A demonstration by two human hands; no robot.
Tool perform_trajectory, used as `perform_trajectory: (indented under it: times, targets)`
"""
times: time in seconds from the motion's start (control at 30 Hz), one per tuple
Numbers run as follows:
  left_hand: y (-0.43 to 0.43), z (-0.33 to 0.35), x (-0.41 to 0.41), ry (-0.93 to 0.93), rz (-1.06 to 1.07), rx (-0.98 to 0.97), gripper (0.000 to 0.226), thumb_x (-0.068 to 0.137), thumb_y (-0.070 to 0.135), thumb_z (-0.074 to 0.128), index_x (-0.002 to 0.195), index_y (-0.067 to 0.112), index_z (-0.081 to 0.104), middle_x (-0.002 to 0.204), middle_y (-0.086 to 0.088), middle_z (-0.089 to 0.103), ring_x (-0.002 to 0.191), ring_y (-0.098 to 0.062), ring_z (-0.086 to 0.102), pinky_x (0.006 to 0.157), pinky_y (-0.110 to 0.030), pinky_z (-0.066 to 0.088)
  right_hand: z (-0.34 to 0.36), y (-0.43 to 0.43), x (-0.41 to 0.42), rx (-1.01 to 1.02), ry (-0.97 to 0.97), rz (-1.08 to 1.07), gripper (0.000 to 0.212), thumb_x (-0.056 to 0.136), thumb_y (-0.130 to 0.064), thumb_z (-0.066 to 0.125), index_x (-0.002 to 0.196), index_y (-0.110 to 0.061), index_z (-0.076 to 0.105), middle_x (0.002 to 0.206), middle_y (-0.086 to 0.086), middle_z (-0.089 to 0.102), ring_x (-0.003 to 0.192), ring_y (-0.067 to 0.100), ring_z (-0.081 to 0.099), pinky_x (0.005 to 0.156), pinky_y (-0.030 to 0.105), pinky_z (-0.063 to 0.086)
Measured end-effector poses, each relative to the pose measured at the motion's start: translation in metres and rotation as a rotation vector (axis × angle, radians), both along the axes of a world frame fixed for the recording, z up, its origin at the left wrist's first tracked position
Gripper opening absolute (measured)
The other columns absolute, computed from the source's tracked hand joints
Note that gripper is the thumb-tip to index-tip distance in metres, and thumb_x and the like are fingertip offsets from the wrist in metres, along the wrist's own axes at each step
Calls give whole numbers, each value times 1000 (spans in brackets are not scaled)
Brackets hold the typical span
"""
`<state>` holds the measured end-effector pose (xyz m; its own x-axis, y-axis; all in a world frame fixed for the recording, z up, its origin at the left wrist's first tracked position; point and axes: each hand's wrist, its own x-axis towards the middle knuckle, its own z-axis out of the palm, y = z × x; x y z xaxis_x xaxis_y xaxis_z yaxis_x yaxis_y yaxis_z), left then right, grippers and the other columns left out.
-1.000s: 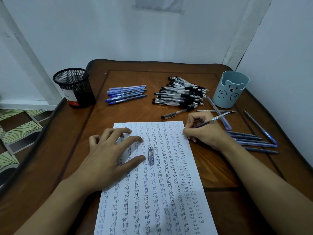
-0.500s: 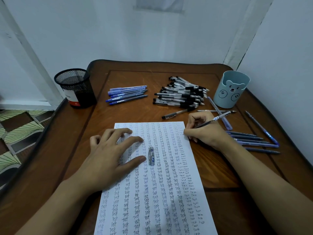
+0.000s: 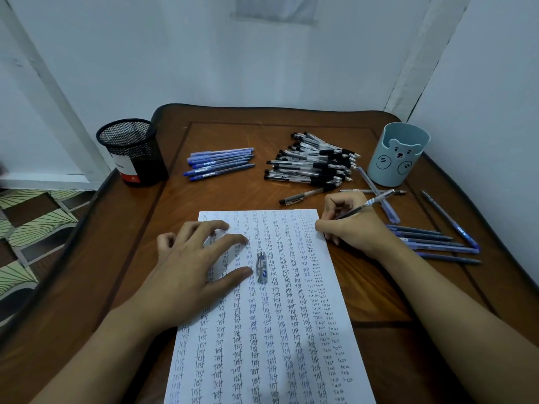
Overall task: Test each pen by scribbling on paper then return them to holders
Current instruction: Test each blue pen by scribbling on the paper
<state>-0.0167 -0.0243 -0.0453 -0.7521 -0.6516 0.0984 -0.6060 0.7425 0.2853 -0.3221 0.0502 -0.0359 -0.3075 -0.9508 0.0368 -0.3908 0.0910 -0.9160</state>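
A white sheet of paper (image 3: 271, 330) covered in columns of the word "test" lies on the wooden table. My right hand (image 3: 350, 225) grips a pen (image 3: 370, 202) in a writing hold, its tip at the paper's top right edge. My left hand (image 3: 189, 269) rests flat on the paper's left side with fingers spread. A clear pen cap (image 3: 262, 266) lies on the paper beside my left thumb. A black mesh holder (image 3: 132, 153) stands at the back left and a light blue bear holder (image 3: 398, 154) at the back right.
A row of blue pens (image 3: 220, 164) and a pile of black-capped clear pens (image 3: 315, 166) lie at the back of the table (image 3: 140, 234). More blue pens (image 3: 431, 242) lie right of my right hand. White walls close in behind and to the right.
My right hand has shifted only slightly at the paper's top right edge while holding the pen. My left hand has stayed in place on the paper.
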Motion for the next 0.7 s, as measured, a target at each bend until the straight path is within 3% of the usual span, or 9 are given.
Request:
perform_trajectory:
  times: [0.17, 0.3, 0.4, 0.47, 0.53, 0.7]
  targets:
    - [3, 2, -2, 9, -16, -12, 56, 89, 84, 24, 140, 63, 33, 148, 26, 30, 139, -3, 23, 105, -43, 20, 4, 1, 7, -3, -19, -45, 30, 81, 10, 66, 63, -1, 46, 57, 17, 55, 43, 16, 48, 41, 25, 36]
    - [12, 7, -8, 16, -164, -37, 46, 101, 57, 32, 146, 65, 28, 158, 23, 26, 144, -5, 21, 103, -46, 23, 10, 3, 11, -89, -293, -178, 37, 98, -4, 53, 62, -6, 46, 58, 18, 49, 41, 20, 40, 37, 22, 27]
    - [13, 6, -13, -15, -251, -46, 45, 104, 46, 31, 145, 65, 28, 158, 26, 26, 145, -1, 18, 103, -42, 22, 18, 8, 15, -124, -343, -248, 33, 106, -25, 51, 77, -11, 47, 53, 13, 52, 36, 19, 33, 35, 22, 25]
    - [11, 5, -14, -24, -283, -27, 44, 104, 47, 26, 143, 63, 34, 155, 29, 30, 143, 2, 18, 103, -40, 22, 25, 14, 19, -106, -369, -285, 23, 102, -34, 58, 95, -14, 47, 53, 10, 53, 36, 18, 35, 35, 23, 26]
    - [10, 6, -14, 9, -293, -7, 42, 103, 47, 27, 140, 58, 43, 150, 29, 37, 140, 3, 25, 102, -42, 25, 31, 22, 24, -65, -417, -289, 29, 98, -36, 63, 109, -17, 44, 54, 8, 54, 39, 17, 38, 37, 24, 26]
    - [9, 5, -17, 145, -307, -29, 31, 104, 55, 39, 126, 49, 60, 131, 27, 51, 127, 5, 44, 98, -39, 31, 30, 44, 53, -1, -606, -188, 33, 101, -41, 55, 110, -9, 47, 68, 14, 63, 43, 19, 44, 38, 23, 30]
